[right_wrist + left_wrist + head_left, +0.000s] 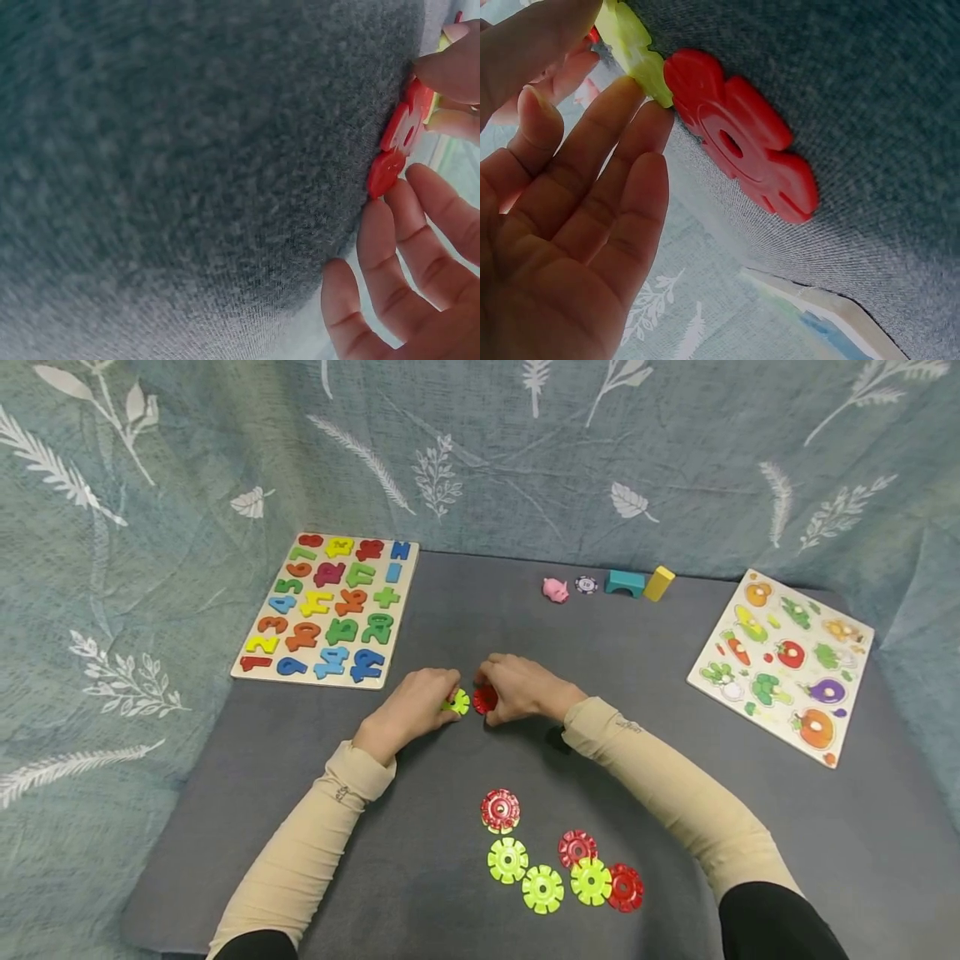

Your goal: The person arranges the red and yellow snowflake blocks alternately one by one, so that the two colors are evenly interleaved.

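Note:
My left hand [411, 712] pinches a yellow-green notched plastic disc [460, 702] between thumb and fingers. A red notched disc [757, 124] adjoins it in the left wrist view; from the head this one is hidden beneath the left hand. Just to the right, my right hand [525, 688] holds another red notched disc [485, 698], its thumb and fingertips at the rim. In the right wrist view that red disc [391, 141] lines up against the yellow-green one. Whether these two are joined or only close together, I cannot tell.
Loose discs lie nearer me, including a red one [500, 808] over a yellow-green one. A number puzzle board [397, 610] is at left, a vegetable board [720, 647] at right. Behind are a pink pig [555, 590], a poker chip [587, 584], a teal arch [625, 582] and a yellow block [659, 583].

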A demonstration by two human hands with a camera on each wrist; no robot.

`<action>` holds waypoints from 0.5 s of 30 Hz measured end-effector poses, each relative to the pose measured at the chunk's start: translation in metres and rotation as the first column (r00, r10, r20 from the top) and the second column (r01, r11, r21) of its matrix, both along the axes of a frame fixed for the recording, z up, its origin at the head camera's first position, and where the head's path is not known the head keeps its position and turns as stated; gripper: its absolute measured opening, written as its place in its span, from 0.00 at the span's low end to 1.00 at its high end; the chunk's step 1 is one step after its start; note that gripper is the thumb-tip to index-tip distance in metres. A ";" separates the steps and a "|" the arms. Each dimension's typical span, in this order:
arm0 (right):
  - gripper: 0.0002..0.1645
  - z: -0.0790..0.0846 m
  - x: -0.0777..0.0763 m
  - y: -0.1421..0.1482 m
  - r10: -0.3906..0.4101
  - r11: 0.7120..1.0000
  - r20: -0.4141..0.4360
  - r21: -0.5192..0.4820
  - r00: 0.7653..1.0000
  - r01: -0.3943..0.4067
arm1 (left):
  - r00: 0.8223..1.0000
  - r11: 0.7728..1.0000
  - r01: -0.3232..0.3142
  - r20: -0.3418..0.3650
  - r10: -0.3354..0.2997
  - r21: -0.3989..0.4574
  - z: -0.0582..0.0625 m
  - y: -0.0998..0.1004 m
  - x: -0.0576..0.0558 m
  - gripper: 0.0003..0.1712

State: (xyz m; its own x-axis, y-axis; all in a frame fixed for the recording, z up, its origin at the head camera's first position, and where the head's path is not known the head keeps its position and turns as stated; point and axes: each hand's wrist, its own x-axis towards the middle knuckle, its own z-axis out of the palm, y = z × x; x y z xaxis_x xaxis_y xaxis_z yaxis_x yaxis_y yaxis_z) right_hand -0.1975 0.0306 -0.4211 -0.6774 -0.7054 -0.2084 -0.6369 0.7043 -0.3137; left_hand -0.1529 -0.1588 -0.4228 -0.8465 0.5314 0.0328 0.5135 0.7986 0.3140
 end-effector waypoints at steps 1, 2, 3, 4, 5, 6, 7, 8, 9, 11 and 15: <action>0.32 0.000 0.000 0.000 -0.003 1.000 0.009 -0.001 1.000 0.003 | 1.000 1.000 0.000 0.000 0.000 0.000 0.000 0.000 0.000 0.19; 0.32 0.001 0.000 0.000 -0.004 1.000 0.017 -0.002 1.000 0.004 | 1.000 1.000 -0.001 0.001 0.001 -0.001 0.000 0.000 0.000 0.19; 0.32 0.001 0.000 0.000 -0.002 1.000 0.026 -0.004 1.000 0.002 | 1.000 1.000 -0.002 0.004 0.002 0.000 0.000 0.000 0.000 0.19; 0.33 0.001 0.000 0.001 0.000 1.000 0.036 -0.005 0.999 0.000 | 1.000 1.000 -0.004 0.007 0.004 0.000 0.000 0.000 0.001 0.19; 0.33 0.002 0.000 0.001 0.005 1.000 0.045 -0.007 0.999 -0.004 | 1.000 1.000 -0.006 0.011 0.006 -0.001 0.000 0.001 0.001 0.19; 0.33 0.002 0.000 0.002 0.012 1.000 0.052 -0.007 0.999 -0.011 | 1.000 1.000 -0.006 0.016 0.006 0.000 0.000 0.001 0.001 0.18; 0.32 0.002 0.000 0.002 0.019 1.000 0.057 -0.008 0.998 -0.019 | 1.000 1.000 -0.007 0.020 0.007 -0.001 0.000 0.001 0.001 0.18; 0.32 0.002 0.000 0.003 0.027 1.000 0.062 -0.010 0.998 -0.026 | 1.000 1.000 -0.006 0.024 0.006 -0.001 0.000 0.001 0.001 0.18; 0.31 0.001 0.000 0.004 0.035 0.999 0.067 -0.017 0.997 -0.034 | 1.000 1.000 -0.007 0.026 0.007 -0.001 0.000 0.001 0.001 0.18; 0.30 0.001 0.000 0.005 0.051 0.998 0.063 -0.031 0.997 -0.049 | 1.000 1.000 -0.008 0.024 0.008 -0.002 0.001 0.002 0.002 0.18; 0.29 0.000 0.000 0.010 0.080 0.995 0.029 -0.056 0.996 -0.079 | 1.000 1.000 -0.015 0.020 0.015 -0.012 0.002 0.002 0.002 0.17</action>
State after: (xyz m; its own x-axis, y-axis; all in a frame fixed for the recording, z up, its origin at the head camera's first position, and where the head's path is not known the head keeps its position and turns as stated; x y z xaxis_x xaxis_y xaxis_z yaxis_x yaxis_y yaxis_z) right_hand -0.1978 0.0402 -0.4209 -0.6125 -0.7679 -0.1877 -0.6796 0.6328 -0.3710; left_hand -0.1513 -0.1566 -0.4211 -0.8547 0.5191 0.0091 0.4952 0.8097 0.3149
